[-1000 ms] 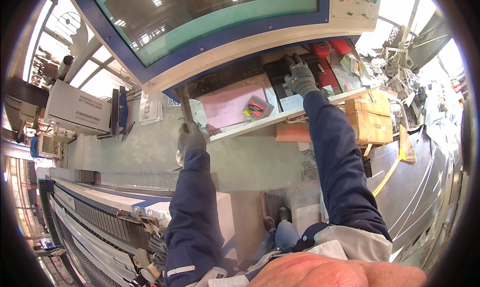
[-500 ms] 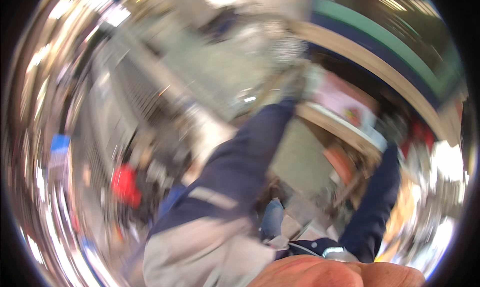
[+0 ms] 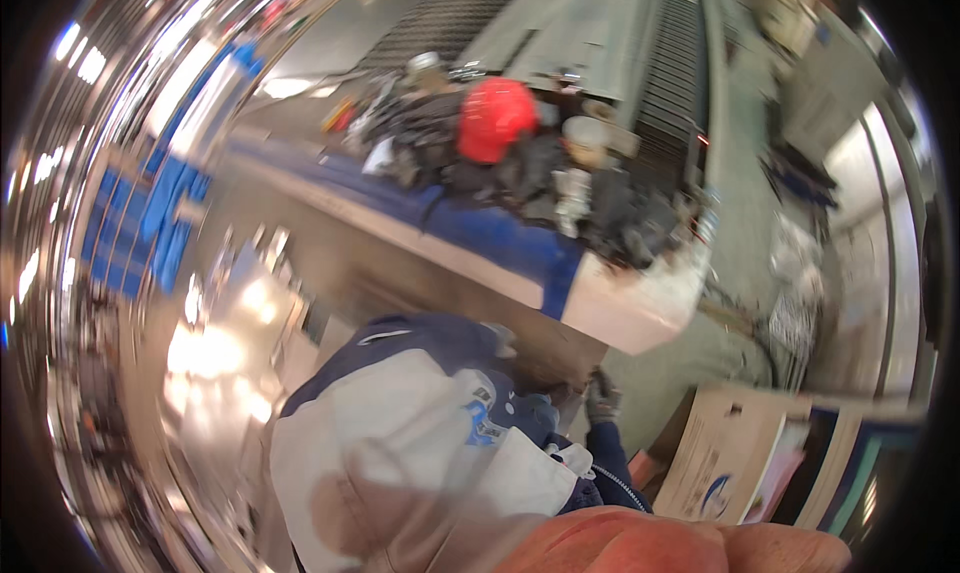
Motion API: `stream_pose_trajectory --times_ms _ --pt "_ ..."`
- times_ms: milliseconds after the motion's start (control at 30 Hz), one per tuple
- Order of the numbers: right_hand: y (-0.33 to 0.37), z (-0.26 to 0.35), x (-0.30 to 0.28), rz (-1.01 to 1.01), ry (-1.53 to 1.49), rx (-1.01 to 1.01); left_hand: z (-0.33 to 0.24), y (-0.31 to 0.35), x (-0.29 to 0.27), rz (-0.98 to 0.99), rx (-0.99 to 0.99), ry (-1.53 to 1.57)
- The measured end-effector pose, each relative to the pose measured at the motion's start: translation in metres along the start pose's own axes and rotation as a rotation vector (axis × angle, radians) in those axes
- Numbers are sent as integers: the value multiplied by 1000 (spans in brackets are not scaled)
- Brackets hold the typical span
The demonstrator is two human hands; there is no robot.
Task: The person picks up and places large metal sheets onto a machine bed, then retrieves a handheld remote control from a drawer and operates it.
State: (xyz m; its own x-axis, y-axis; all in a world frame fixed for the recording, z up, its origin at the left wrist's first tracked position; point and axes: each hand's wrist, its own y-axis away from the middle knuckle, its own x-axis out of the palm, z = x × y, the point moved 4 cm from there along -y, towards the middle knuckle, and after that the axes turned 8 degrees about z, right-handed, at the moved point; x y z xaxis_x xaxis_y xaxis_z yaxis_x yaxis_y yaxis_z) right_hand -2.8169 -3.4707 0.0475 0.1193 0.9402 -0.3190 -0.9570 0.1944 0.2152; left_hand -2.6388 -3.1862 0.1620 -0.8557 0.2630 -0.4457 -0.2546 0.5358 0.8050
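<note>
My left hand (image 3: 502,341) shows as a small greyish patch at the end of a navy sleeve, low in front of my body. It is just below the edge of a workbench (image 3: 470,263) with a blue covering, and its fingers are blurred. Farther right, my right hand (image 3: 604,401) wears a dark grey glove and hangs beside the bench's white corner, left of a cardboard box (image 3: 722,453). Nothing can be made out in either hand. A rounded red thing like a cap (image 3: 497,120) lies on the bench among dark crumpled items (image 3: 405,138) and a white-lidded container (image 3: 585,140).
Beyond the bench stands a large grey machine bed (image 3: 560,38) with ribbed strips. Blue bins (image 3: 118,218) are on the left, shiny metal sheets (image 3: 225,358) below them. Clear plastic wrapping (image 3: 793,313) lies at right, near a grey panel (image 3: 830,88).
My view has swung left, from the shelf to the bench. My left arm, stretched toward the shelf before, is now bent close to my body. My right arm is lower.
</note>
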Motion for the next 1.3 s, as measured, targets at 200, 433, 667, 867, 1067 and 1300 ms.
stream_pose_trajectory --times_ms 200,433,667,867,1067,1300 --pt "-97 171 159 567 351 -179 268 175 141 -623 -596 576" --pt "-203 303 321 593 486 -344 362 235 395 -662 -635 807" --pt "-188 419 552 917 662 -366 427 287 432 -924 -891 1733" --pt "-275 464 755 977 293 335 459 304 414 -1011 -1086 1813" --pt "-493 551 940 600 460 -68 542 320 364 -971 -1115 2097" --pt "-663 630 1060 245 561 -25 754 349 239 -1078 -989 1905"
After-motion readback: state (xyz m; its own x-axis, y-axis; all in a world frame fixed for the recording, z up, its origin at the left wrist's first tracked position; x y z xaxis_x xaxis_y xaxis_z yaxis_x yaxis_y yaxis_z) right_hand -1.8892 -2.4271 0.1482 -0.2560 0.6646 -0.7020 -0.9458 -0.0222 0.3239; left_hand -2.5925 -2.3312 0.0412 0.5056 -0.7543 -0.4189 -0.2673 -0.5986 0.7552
